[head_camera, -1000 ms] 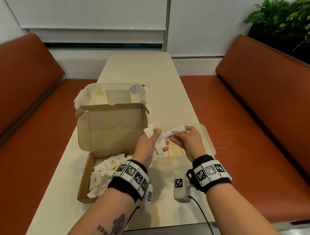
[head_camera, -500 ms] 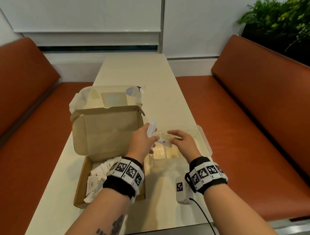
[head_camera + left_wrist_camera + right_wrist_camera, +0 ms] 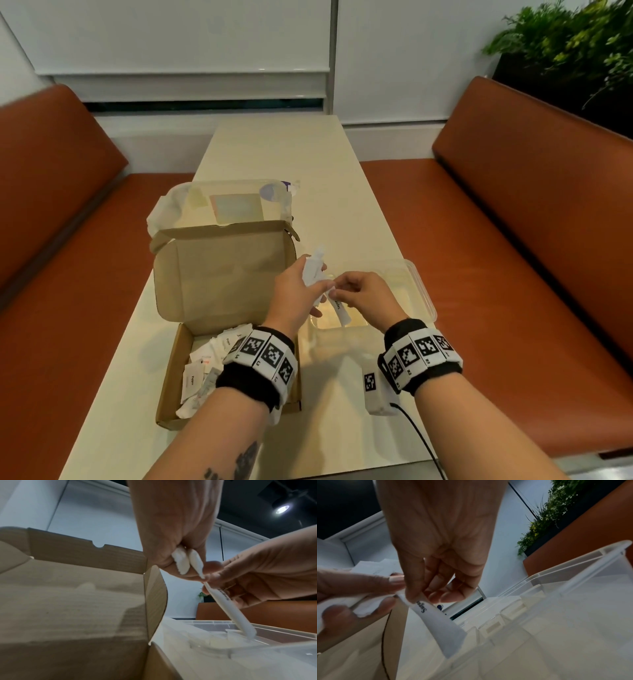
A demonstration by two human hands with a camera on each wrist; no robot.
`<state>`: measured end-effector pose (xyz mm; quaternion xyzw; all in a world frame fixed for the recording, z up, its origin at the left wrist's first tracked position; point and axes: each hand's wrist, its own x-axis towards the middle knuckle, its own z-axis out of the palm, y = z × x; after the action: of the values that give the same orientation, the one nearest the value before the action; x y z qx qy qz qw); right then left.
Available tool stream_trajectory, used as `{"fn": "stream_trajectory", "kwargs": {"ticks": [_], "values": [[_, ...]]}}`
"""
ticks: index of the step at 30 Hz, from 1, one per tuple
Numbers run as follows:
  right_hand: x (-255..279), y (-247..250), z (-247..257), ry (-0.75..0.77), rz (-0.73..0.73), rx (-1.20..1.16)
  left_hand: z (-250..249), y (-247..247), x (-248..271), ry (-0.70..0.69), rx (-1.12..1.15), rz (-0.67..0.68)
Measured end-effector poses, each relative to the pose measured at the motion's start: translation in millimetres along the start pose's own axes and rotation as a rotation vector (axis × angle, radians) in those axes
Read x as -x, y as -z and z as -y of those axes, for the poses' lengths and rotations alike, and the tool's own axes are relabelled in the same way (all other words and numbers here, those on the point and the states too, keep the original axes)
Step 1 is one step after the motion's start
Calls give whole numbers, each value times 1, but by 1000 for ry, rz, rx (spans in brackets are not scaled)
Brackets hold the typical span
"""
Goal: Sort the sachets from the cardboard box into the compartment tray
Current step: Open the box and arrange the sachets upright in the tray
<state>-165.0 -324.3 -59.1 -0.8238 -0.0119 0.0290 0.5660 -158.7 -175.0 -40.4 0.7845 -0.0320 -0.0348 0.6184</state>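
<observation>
Even indoor light is filling the head view, and the pale worktop (image 3: 281,154) is reading bright without glare. Soft shadows are falling under the forearms and inside the cardboard box (image 3: 219,274). Straight lines are bowing outward near the edges of the wide-angle frame. In the left wrist view a ceiling spotlight (image 3: 282,509) is flaring against a dark ceiling, while the near box flap is blurring. In the right wrist view the compartment tray (image 3: 573,588) is looking milky and soft, and the plants (image 3: 556,513) are smearing.
</observation>
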Motion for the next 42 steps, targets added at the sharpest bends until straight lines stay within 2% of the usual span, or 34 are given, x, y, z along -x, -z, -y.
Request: {"fn": "stream_trajectory", "kwargs": {"ticks": [2,5,8,10,13,20,23,27,29,34,37,42], "values": [[-2,1,3,9,-81,-44,1,-1,0,18,27,-6],[-5,2,7,-2,-164,-160,6,-2,2,80,16,62],[-7,3,10,-31,-201,-272,10,-2,2,112,15,108],[-7,5,8,-67,-169,-293,11,-2,1,113,33,97],[-4,3,5,-117,-83,-235,11,-2,-1,108,61,73],[-28,-4,15,-163,-256,-68,15,1,-2,100,215,-80],[-41,-12,24,-209,-251,6,18,7,-2,102,265,-125],[-46,-22,29,-235,-205,-7,22,14,-2,111,272,-133],[-45,-20,31,-247,-221,-74,24,14,-1,116,251,-131],[-33,2,31,-213,-304,-489,20,4,3,171,249,-54],[-25,9,28,-215,-227,-678,9,-7,2,191,329,-29],[-12,9,16,-248,-98,-678,0,-17,-6,229,458,-158]]}}
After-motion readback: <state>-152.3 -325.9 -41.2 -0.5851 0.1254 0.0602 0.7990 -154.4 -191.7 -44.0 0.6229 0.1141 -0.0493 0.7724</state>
